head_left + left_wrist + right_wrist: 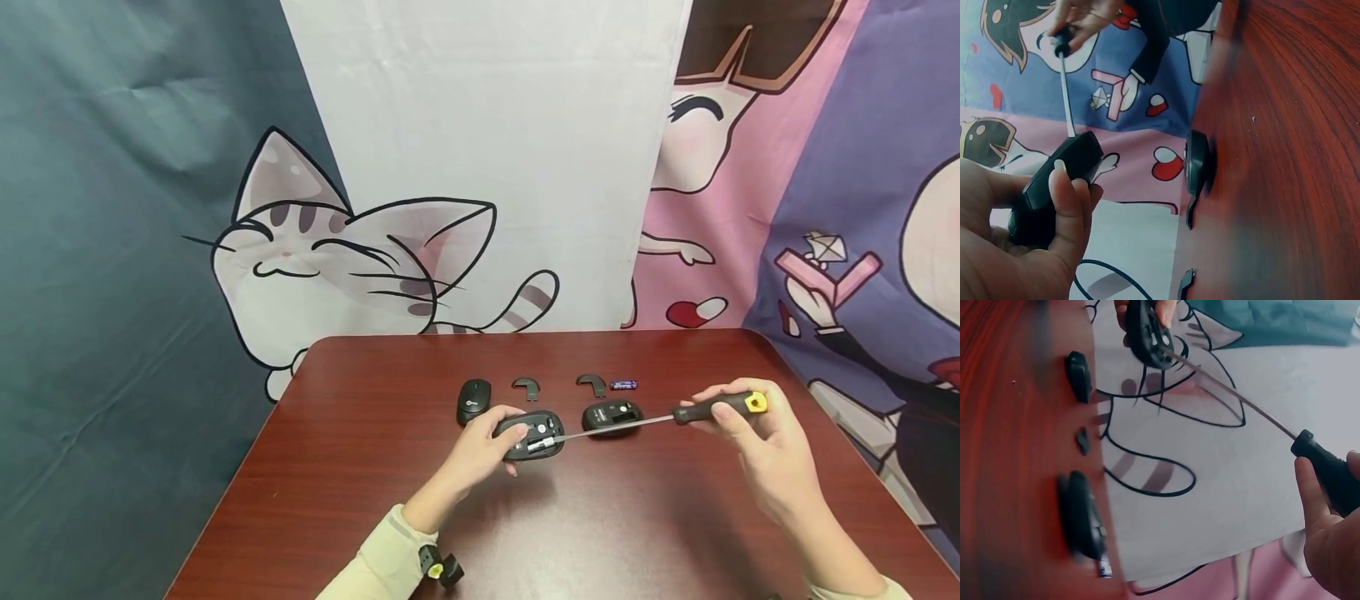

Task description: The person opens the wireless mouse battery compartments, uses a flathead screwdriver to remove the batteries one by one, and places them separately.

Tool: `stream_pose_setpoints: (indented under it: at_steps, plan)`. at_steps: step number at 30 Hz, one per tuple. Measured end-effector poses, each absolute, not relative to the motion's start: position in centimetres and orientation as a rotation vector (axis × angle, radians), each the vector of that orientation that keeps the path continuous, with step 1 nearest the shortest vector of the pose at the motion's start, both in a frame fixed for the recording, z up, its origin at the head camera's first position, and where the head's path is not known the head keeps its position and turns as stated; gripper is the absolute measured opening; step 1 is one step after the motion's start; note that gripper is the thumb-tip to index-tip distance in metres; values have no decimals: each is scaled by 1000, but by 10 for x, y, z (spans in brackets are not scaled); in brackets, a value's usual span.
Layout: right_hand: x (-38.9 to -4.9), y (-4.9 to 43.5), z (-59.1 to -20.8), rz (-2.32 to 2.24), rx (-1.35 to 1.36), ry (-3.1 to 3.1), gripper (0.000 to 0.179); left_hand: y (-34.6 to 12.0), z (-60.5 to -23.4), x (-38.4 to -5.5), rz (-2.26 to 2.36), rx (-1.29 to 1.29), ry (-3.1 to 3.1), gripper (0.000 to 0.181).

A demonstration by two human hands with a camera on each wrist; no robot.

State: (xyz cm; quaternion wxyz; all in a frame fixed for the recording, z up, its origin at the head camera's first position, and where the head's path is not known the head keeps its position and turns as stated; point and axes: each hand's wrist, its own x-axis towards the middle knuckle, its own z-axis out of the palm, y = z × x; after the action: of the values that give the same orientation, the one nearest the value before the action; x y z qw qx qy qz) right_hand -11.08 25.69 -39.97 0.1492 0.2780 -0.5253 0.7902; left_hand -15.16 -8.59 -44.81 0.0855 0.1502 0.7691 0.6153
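Observation:
My left hand point(480, 450) grips a black computer mouse point(512, 448), its underside turned up and its battery bay uncovered. A silvery battery point(542, 444) lies in that bay. My right hand point(776, 454) holds a screwdriver point(705, 411) by its black handle with a yellow end. The long metal shaft point(1235, 394) reaches across to the mouse, its tip right at the battery bay. In the left wrist view the fingers point(1069, 212) wrap the mouse's body, and the bay is hidden there.
On the brown table point(360, 467), a second mouse point(612, 417) lies bottom up with its bay uncovered. A third mouse point(474, 400) sits behind my left hand. Two dark covers point(529, 387) and a blue battery point(623, 385) lie toward the back. A printed cloth point(487, 125) hangs behind.

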Motion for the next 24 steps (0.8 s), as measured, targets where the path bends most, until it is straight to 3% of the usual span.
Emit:
stream_pose_setpoints:
  at_steps: [24]
  plan:
    - [-132, 267, -462, 2826, 738, -1012, 37, -93, -451, -160, 1770, 427, 2247, 31]
